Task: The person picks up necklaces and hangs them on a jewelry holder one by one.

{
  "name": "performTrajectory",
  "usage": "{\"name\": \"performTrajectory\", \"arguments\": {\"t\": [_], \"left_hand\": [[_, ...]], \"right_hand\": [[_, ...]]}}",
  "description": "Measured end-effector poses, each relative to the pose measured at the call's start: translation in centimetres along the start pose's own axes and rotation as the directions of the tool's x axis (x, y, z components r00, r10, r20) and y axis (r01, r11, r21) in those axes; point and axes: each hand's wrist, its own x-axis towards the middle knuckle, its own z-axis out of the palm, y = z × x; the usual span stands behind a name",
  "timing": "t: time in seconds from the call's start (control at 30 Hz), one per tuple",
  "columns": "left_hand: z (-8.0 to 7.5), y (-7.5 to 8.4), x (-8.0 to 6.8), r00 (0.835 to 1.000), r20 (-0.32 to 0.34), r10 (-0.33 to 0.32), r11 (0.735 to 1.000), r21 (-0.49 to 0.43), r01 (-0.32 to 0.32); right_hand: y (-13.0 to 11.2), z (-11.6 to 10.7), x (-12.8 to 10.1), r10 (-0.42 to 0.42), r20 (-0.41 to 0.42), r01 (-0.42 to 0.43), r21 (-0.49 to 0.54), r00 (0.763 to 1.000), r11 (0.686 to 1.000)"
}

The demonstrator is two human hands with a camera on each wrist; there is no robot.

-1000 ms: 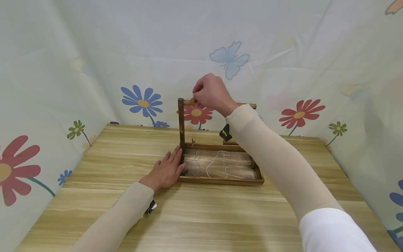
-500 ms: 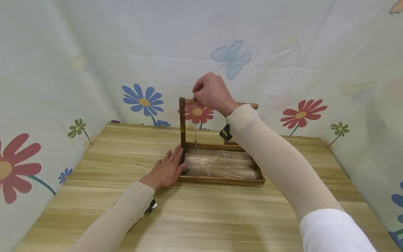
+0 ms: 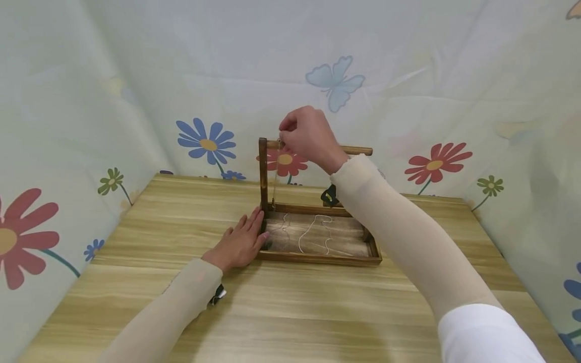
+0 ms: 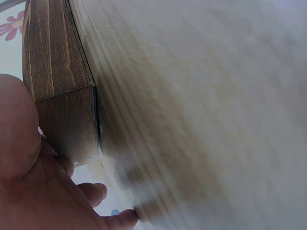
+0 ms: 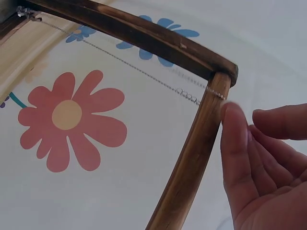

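R hand (image 3: 313, 136) blocks the crossbar (image 3: 358, 150) near its L end; R forearm (image 3: 404, 227) slants over the tray's (image 3: 317, 259) R part, cutting off that side. The post (image 3: 263, 174) walls off the stand's L edge, w/ L hand (image 3: 240, 242) against the tray's L end below it. Under the bar there's a gap btwn the hanging chain (image 5: 129, 64) and the dark wrist unit (image 3: 330, 195); a hand could pass there, chain a poss. snag. Front approx. open across tabletop (image 3: 290, 312), low rim in the way. Behind: cloth (image 3: 408, 65).
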Motion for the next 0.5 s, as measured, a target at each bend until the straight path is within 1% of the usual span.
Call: {"name": "performTrajectory", "arguments": {"t": [0.13, 0.23, 0.37, 0.5], "left_hand": [[0.0, -0.1, 0.0, 1.000, -0.001, 0.000, 1.000, 0.002, 0.000], [-0.1, -0.2, -0.1, 1.000, -0.001, 0.003, 1.000, 0.006, -0.003], [-0.2, -0.5, -0.2, 1.000, 0.002, 0.003, 1.000, 0.013, -0.003], [-0.2, -0.5, -0.4, 1.000, -0.001, 0.000, 1.000, 0.003, 0.000]], "right_hand": [[0.0, 0.0, -0.9, -0.052, -0.023, 0.050, -0.076, 0.998, 0.996], [0.1, 0.1, -1.6, -0.088, -0.021, 0.086, -0.089, 0.996, 0.992], [0.5, 0.4, -2.8, -0.095, 0.003, 0.095, -0.053, 0.995, 0.994], [0.9, 0.7, -4.3, -0.082, 0.042, 0.082, -0.001, 0.996, 0.997]]}}
